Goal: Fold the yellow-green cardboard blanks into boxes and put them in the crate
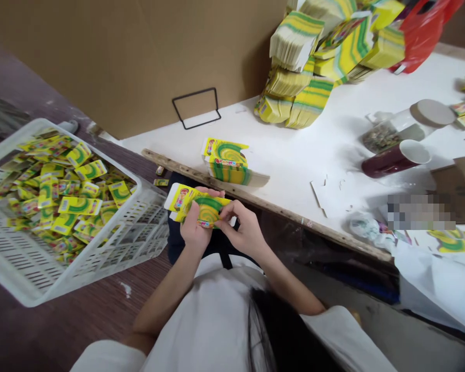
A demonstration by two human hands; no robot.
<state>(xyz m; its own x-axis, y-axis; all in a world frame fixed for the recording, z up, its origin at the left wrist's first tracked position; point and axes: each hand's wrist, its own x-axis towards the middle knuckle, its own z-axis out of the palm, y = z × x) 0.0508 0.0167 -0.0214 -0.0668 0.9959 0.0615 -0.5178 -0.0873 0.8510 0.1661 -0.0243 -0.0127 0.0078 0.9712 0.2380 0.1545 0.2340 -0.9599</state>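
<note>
Over my lap, just off the table's front edge, I hold a yellow and green printed carton [185, 202] with white flaps at its left end. My left hand [196, 230] is closed round its lower side, thumb on the printed face. At the carton's right end the fingers of my right hand [242, 227] pinch its edge; a small dark spot shows by the fingertips. Beyond my hands, a short stack of matching cartons [229, 157] stands at the edge of the white table [287, 160].
At left a white plastic basket [75, 271] holds many small yellow packs [79, 205]. Piled bundles of flat cartons [313, 98] stand at the back, near a black wire frame [197, 109]. To the right are a maroon cup [387, 159], a jar [387, 135] and a red bag [422, 36].
</note>
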